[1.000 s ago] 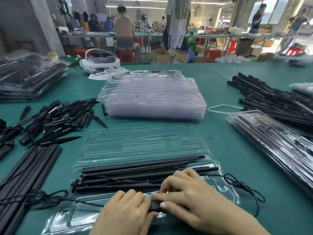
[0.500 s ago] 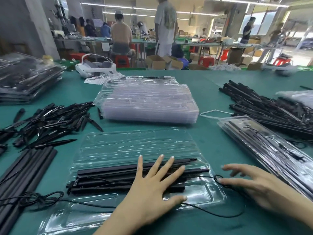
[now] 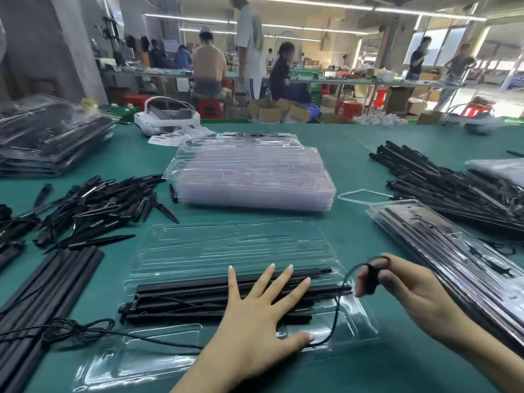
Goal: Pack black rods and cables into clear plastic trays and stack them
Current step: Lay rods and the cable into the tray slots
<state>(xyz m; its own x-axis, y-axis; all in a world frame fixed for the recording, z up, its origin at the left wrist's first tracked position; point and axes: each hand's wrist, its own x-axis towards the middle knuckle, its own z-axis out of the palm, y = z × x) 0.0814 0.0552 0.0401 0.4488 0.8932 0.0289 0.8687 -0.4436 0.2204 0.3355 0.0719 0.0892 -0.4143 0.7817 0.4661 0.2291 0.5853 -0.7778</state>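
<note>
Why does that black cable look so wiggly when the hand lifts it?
The black cable is probably floppy: it droops in a loose curve from the right hand, which pinches its bundled end. It looks thin, so likely light. It may tangle, like the knotted cable nearby.

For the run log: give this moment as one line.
left hand flat on rods | right hand pinches cable | tray open | phase: coiling cable

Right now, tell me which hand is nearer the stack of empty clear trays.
Left. The left hand lies flat on the rods just in front of the stack; the right hand holds cable further right.
</note>
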